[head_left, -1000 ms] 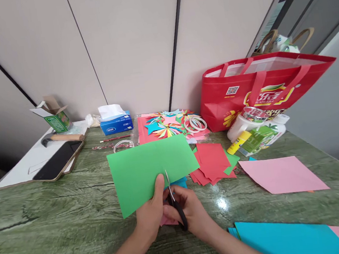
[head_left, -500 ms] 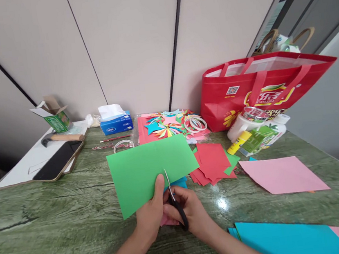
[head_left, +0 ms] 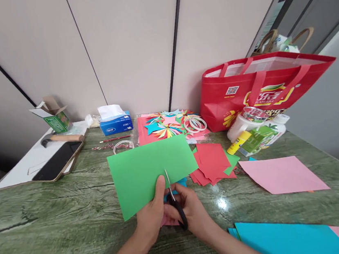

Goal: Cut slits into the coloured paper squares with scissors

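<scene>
A rectangular sheet of green paper (head_left: 143, 167) is pinched near its lower edge by my left hand (head_left: 152, 215), thumb on top. Black-handled scissors (head_left: 177, 210) are gripped in my right hand (head_left: 190, 209). One blade lies over the green sheet, pointing up toward its middle; the other blade is hidden beneath. Both hands are close together over the table. Behind them, partly covered, are some blue paper (head_left: 181, 182) and a bit of pink paper (head_left: 170, 221). To the right lies a loose pile of red paper pieces (head_left: 212, 161) with green ones.
A pink sheet (head_left: 286, 174) and blue sheets (head_left: 288, 236) lie at right. Behind them stand a glue stick (head_left: 238, 142), a white mug (head_left: 240, 126) and a red bag (head_left: 219, 104). Farther back are paper stars (head_left: 168, 121) and a tissue box (head_left: 116, 124); a phone (head_left: 58, 162) and hammer (head_left: 65, 137) rest left.
Almost nothing differs. The scissors and the green sheet have shifted very slightly, with the blade still over the paper.
</scene>
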A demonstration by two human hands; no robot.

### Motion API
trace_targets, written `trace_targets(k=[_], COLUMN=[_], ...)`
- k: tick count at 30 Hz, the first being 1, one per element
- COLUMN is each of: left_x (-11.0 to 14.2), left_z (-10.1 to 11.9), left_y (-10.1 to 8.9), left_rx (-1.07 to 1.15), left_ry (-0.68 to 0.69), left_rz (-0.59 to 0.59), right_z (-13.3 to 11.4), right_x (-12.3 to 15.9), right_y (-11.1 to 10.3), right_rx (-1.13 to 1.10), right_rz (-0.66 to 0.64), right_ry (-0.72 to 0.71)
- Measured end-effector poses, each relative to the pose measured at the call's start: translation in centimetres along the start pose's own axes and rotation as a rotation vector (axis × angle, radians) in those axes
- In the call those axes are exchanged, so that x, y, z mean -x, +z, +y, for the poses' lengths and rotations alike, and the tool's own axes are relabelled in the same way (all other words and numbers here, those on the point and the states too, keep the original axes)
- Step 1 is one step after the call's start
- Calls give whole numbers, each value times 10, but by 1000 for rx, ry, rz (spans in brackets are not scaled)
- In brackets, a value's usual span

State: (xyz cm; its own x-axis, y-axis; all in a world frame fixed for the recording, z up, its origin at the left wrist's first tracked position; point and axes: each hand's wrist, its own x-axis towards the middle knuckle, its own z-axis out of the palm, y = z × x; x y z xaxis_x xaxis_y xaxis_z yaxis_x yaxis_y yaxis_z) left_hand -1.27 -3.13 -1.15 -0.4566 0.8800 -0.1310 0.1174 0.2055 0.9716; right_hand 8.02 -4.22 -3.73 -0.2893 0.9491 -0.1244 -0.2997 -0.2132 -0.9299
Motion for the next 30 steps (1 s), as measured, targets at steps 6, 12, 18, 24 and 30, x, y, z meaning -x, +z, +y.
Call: trace_targets(k=[6,12,18,24,30], left_x=[2,2,3,2,1], left_z=[-1,-2,0,-1,-4], left_y=[1,1,0,-1,-3], left_rx=[-94,-55,-97,-119,-69], left_ry=[-40,-26,-25,-35,-35], left_rz=[-12,-9,-10,-61,-106], right_z=[0,0,-1,2,1], right_x=[0,-1,1,0,0], right_y=[-1,1,1,0,0], right_rx=[34,47,52,52,67], right_rz=[26,62,47,51,54], right_ry=[-25,-21,-42,4,8])
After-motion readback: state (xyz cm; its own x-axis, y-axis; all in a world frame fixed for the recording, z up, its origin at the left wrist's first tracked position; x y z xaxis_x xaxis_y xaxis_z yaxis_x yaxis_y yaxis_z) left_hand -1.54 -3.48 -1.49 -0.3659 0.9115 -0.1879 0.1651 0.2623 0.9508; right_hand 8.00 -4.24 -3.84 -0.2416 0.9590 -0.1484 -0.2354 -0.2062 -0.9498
